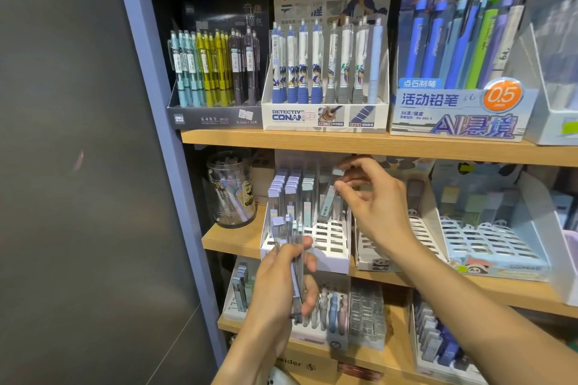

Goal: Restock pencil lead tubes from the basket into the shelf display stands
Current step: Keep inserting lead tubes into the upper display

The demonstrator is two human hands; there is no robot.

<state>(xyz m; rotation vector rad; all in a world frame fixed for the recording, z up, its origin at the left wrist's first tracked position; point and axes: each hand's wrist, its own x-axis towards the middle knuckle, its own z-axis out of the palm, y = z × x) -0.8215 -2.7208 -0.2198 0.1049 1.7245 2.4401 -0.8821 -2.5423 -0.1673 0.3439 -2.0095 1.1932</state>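
Several pencil lead tubes stand bunched in our left hand, whose fingers curl round them; the bundle's lower ends sink behind the palm, so we cannot count them. Our right hand reaches above and to the right of the left one, under the edge of the upper shelf, and pinches the top of a single tube between thumb and forefinger; its other fingers are loosely spread. That tube leans tilted over the white display stand, its lower end near the slots, though we cannot tell whether it sits in one. More tubes stand upright in the stand's back rows, just left of the right hand. Beyond the left hand, a clear jar is blurred, its contents hard to read. Stands below our hands are partly hidden by both forearms.
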